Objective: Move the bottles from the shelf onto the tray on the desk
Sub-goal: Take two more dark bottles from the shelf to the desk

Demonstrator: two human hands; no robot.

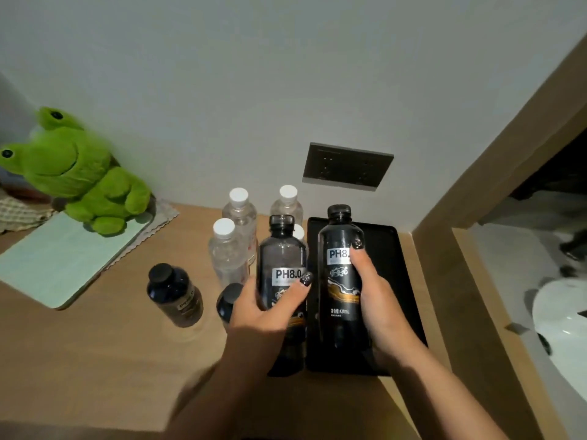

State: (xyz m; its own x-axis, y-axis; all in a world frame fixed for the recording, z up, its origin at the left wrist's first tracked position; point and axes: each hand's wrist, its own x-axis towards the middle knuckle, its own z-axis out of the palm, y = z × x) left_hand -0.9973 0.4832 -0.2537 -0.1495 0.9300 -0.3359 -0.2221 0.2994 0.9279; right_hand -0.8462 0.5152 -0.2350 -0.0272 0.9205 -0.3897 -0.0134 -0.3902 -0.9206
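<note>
**Two dark bottles in hand at the tray's edge**

The right dark bottle [341, 271] is upright at centre frame over the black tray [403, 281], with the right hand [378, 300] wrapped round its label. Just left of it, the left dark bottle [281, 281] is gripped at mid-body by the left hand [263, 312]; it appears to sit beside the tray's left rim, not inside it. Whether either base touches down is hidden.

To do this well, I would set the right bottle toward the tray's far side, leaving room, then lift the left one over the rim and keep both vertical.

Behind the left bottle stand four clear bottles [227, 252] with white caps, close enough to be knocked. Two small dark bottles [174, 293] sit lower left on the desk [95, 360]. A green frog plush [73, 173] occupies the upper left, and a wall socket plate [347, 166] sits above the tray.
</note>
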